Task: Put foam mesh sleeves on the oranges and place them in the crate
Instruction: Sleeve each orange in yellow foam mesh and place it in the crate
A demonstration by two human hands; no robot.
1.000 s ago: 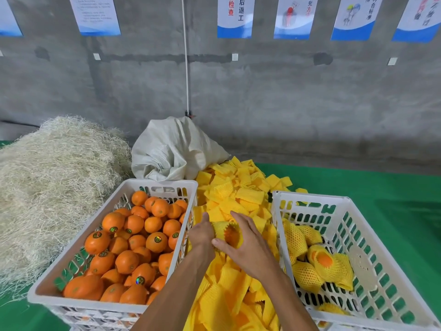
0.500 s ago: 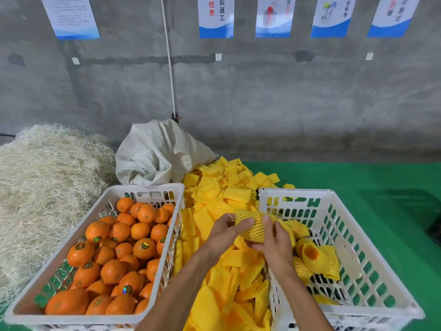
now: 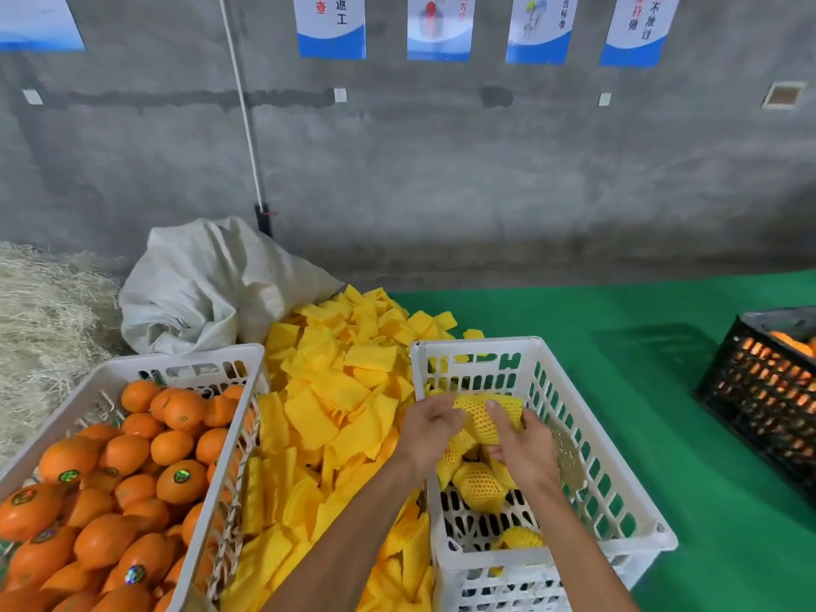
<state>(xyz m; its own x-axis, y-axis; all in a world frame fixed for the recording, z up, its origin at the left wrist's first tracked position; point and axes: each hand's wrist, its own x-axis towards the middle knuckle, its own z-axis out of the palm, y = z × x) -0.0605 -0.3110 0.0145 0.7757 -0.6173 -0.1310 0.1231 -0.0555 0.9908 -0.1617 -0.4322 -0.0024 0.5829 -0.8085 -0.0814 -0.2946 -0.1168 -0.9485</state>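
Both hands hold one orange wrapped in a yellow foam mesh sleeve (image 3: pixel 483 419) just inside the near-left part of the white crate (image 3: pixel 618 488) on the right. My left hand (image 3: pixel 430 430) grips its left side; my right hand (image 3: pixel 523 443) grips its right side from below. Under them lie a few more sleeved oranges (image 3: pixel 479 485) on the crate's floor. Loose yellow foam sleeves (image 3: pixel 335 390) form a pile between the two crates. The white crate on the left (image 3: pixel 221 368) is full of bare oranges (image 3: pixel 132 479).
A white sack (image 3: pixel 212 284) lies behind the sleeve pile, straw (image 3: pixel 39 329) at far left. A black crate of oranges (image 3: pixel 768 382) stands at the right edge on the green floor (image 3: pixel 618 329). A grey wall with posters rises behind.
Both hands carried the sleeved orange rightward, from above the sleeve pile to over the right crate. The view also swung to the right.
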